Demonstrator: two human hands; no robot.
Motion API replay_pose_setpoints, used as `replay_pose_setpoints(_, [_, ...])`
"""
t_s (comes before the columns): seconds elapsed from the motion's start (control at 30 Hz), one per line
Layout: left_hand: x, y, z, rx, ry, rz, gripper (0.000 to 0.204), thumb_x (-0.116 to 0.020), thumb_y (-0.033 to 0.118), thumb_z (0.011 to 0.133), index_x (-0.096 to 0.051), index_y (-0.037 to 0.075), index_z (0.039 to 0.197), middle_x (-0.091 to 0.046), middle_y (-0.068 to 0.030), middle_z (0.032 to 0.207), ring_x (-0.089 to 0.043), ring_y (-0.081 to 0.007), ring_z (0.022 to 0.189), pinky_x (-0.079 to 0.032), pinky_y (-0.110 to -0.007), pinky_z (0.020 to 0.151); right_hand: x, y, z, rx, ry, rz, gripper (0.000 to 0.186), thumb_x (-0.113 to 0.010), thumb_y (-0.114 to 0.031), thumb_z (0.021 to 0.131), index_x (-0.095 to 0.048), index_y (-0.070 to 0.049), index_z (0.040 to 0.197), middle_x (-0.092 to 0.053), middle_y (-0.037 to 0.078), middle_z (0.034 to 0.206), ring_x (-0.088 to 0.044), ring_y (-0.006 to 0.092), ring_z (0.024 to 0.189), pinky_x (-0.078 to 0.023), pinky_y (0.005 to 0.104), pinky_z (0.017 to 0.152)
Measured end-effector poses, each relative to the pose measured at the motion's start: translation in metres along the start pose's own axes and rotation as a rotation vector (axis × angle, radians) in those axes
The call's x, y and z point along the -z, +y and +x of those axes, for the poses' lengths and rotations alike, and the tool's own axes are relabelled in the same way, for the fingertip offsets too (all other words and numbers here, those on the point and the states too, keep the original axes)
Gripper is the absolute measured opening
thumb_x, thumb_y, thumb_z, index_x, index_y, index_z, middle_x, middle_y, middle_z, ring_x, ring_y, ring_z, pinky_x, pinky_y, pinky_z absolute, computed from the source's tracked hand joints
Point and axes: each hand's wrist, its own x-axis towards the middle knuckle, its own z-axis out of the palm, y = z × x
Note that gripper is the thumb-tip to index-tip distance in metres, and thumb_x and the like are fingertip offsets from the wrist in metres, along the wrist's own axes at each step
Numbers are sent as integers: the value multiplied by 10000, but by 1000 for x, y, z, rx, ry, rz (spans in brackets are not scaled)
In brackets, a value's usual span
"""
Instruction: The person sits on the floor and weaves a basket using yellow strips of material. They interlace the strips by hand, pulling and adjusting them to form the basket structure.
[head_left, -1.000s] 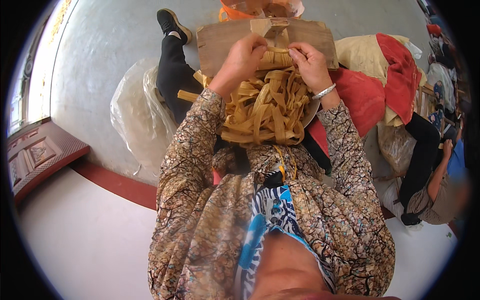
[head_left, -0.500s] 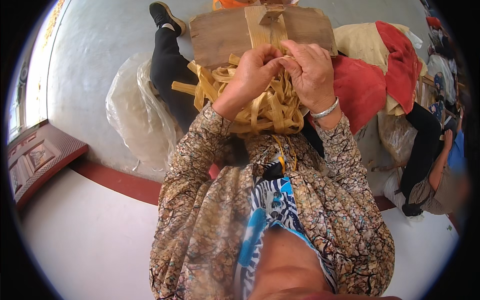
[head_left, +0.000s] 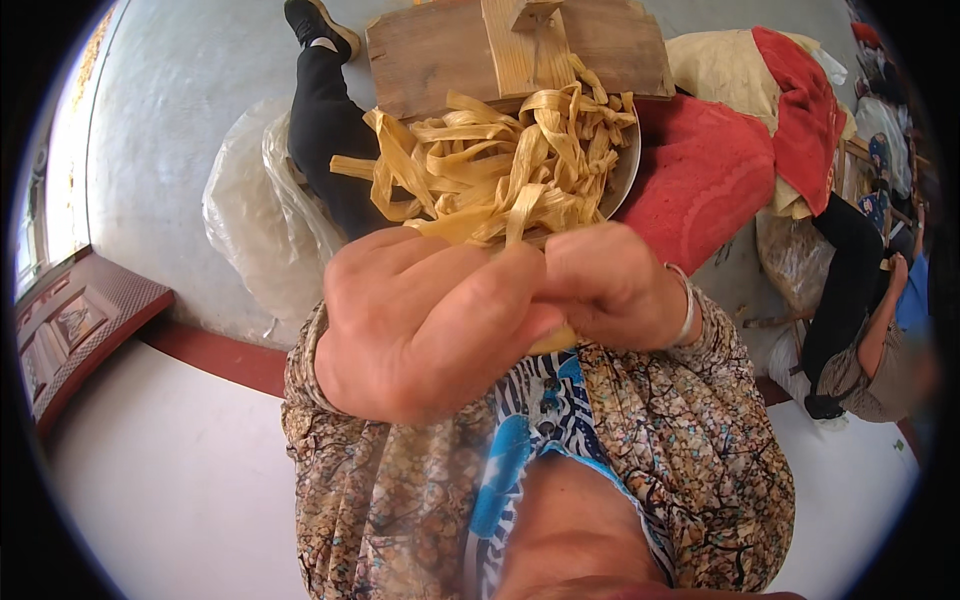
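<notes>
Close to my chest, my left hand (head_left: 425, 325) is closed, thumb and fingers pinched together. My right hand (head_left: 615, 290), with a bracelet at the wrist, is closed right against it. A flat, yellow fibrous strip (head_left: 522, 208) runs from the pile up to both hands, and a short yellow end shows below the fingers. Most of the strip inside the grip is hidden. Just beyond lies a tangled pile of yellow strips (head_left: 470, 165) in a round metal basin (head_left: 632, 165), whose rim shows on the right.
A wooden board (head_left: 430, 60) with a wooden crosspiece (head_left: 528, 60) stands behind the basin. A clear plastic bag (head_left: 250, 190) lies left of a black-clad leg (head_left: 335, 130). Red cloth (head_left: 700, 190) covers the right side. Another person's arm (head_left: 880, 310) is at far right.
Both hands have come back from over the pile toward my chest, still together, drawing the strip with them. The pile and basin rim are now uncovered.
</notes>
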Motion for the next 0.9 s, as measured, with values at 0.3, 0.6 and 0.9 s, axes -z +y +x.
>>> replay_pose_setpoints(0.3, [-69,-41,-8,564,-52,-1169,359,-520,246,982,-556,-29,1211,-604,-51,945,-552,-115,860,-441,-244,734,5,9,8,-54,485,449,254,-638,-66,911,-644,31,1146,-705,98,1032,-648,117,915,-543,246,802])
replay_pose_setpoints(0.6, [-153,-90,-11,776,97,-1160,190,-568,105,947,-579,-4,1102,-517,43,745,-438,-36,641,-379,-212,552,24,98,18,-16,668,-903,127,-670,-179,827,-697,-119,935,-647,34,801,-626,234,715,-458,332,603])
replay_pose_setpoints(0.9, [-146,-88,-29,112,141,147,392,-621,50,717,-590,-4,1105,-600,-123,838,-625,-282,698,-499,-376,573,1,127,-18,-479,538,433,213,-579,-235,964,-673,-55,1028,-658,-5,848,-618,164,799,-495,302,716])
